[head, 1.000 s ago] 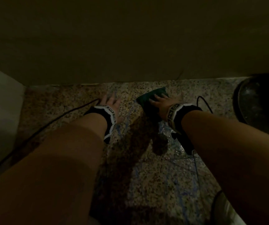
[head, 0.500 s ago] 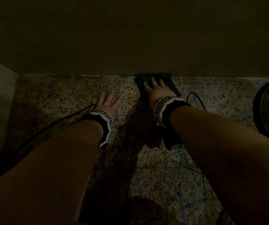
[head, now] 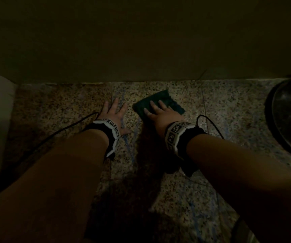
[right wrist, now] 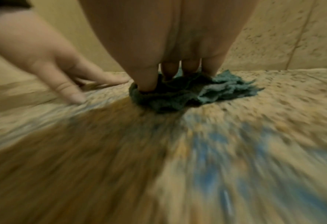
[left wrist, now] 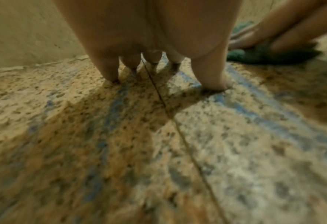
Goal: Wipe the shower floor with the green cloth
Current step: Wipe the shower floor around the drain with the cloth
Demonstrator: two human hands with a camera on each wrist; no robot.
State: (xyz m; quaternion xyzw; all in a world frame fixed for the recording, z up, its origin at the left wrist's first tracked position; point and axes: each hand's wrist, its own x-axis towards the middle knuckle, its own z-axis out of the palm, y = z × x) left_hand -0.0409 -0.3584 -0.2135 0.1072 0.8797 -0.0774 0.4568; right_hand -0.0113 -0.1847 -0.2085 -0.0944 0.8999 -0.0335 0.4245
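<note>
Pressing green cloth [head: 158, 102] flat under straight right-hand fingers [head: 152, 105], left hand [head: 112, 114] splayed on floor [head: 229, 109]

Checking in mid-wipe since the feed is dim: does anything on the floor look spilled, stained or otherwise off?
Yes. Blue streaks run across the speckled granite shower floor, beside the left hand and nearer the camera, like a stain or spilled cleaner. The crumpled green cloth under the right hand hasn't cleared them. What they are, I can't tell.

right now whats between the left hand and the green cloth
Only bare speckled floor, with faint blue streaks. The left hand and the green cloth stay apart; the head view shows it best.
</note>
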